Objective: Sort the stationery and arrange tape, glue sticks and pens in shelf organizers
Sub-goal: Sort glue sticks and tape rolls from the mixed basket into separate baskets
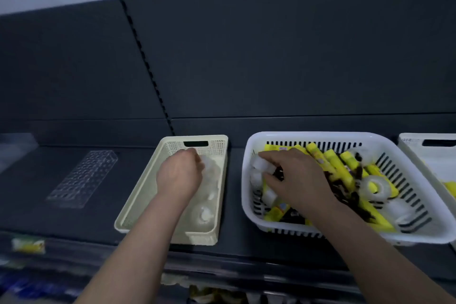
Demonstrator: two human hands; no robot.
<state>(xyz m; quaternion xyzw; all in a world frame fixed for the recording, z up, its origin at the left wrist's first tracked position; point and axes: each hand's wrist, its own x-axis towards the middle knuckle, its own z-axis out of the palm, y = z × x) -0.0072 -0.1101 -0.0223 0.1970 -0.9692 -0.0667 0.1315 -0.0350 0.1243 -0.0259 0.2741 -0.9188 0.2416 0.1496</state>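
A cream tray (138,205) on the dark shelf holds a few clear tape rolls (203,213). My left hand (179,175) is inside it near the far end, fingers curled at a tape roll (209,168). To the right, a white slotted basket (419,205) is filled with yellow glue sticks (345,165), black pens (345,192) and tape rolls (373,186). My right hand (296,180) reaches into the basket's left side and pinches a clear tape roll (261,163) with its fingertips.
A clear perforated pen holder (82,177) lies on the shelf to the left. Another cream tray (429,155) with yellow items stands at the far right edge. A dark back panel rises behind. Lower shelves below hold blurred goods.
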